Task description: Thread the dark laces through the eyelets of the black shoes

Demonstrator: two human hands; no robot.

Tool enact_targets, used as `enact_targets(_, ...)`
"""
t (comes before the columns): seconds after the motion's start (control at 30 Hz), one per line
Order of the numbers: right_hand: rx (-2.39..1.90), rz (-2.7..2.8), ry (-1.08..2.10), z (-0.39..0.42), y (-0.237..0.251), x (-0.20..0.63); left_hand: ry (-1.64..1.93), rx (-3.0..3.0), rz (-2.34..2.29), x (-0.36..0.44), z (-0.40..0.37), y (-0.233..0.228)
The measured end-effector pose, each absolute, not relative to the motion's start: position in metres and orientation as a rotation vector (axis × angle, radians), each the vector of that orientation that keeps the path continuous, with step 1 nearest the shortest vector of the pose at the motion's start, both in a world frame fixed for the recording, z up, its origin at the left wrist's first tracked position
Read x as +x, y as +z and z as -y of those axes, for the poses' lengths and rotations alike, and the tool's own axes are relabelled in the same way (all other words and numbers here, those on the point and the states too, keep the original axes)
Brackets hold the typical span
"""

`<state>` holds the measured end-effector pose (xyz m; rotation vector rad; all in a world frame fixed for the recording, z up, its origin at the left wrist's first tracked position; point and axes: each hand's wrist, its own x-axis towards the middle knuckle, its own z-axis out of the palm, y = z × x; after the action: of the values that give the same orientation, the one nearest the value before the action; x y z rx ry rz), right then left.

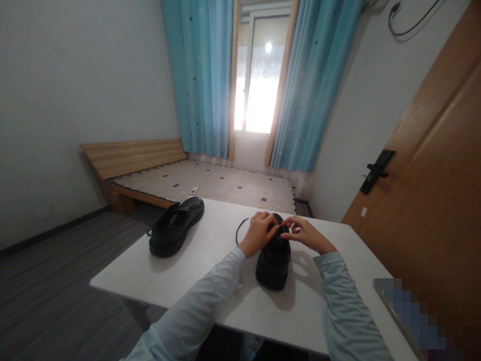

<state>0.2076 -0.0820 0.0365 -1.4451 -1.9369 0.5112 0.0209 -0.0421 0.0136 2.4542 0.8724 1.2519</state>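
A black lace-up shoe [273, 268] stands on the white table in front of me, its heel toward me. My left hand [260, 231] lies over its left upper, fingers bent and pressed together at the lacing area. From the right, my right hand [303, 233] reaches the same spot, thumb and forefinger pinched close to the left fingertips. What the right fingers pinch is too small to make out. A loose black shoelace [238, 231] curves out on the table left of my left hand. The second black shoe [176, 226] sits apart at the table's left.
The white table [169, 281] has a rounded left corner. A flat, partly blurred object [409, 316] lies at its right edge. Behind stands a bed [225, 183] with a small white remote-like item [194, 190]. A wooden door [424, 190] is to the right.
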Motion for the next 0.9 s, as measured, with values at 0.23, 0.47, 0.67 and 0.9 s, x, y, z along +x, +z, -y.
enact_targets(0.23, -1.508, 1.973, 0.387, 0.09, 0.048, 0.201, 1.424, 1.804, -0.677, 0.015, 0.033, 0.024)
enact_targets(0.47, -1.487, 1.98, 0.461, 0.091, 0.05, 0.2, 1.367, 1.146, -0.356, 0.008, 0.027, 0.031)
enact_targets(0.67, -1.49, 1.949, 0.521, 0.09, 0.048, 0.2, 1.327, 0.927, -0.225, 0.002, 0.025, 0.035)
enact_targets(0.9, -1.463, 1.916, 0.574, 0.091, 0.046, 0.201, 1.296, 0.988, -0.291, -0.001, 0.027, 0.038)
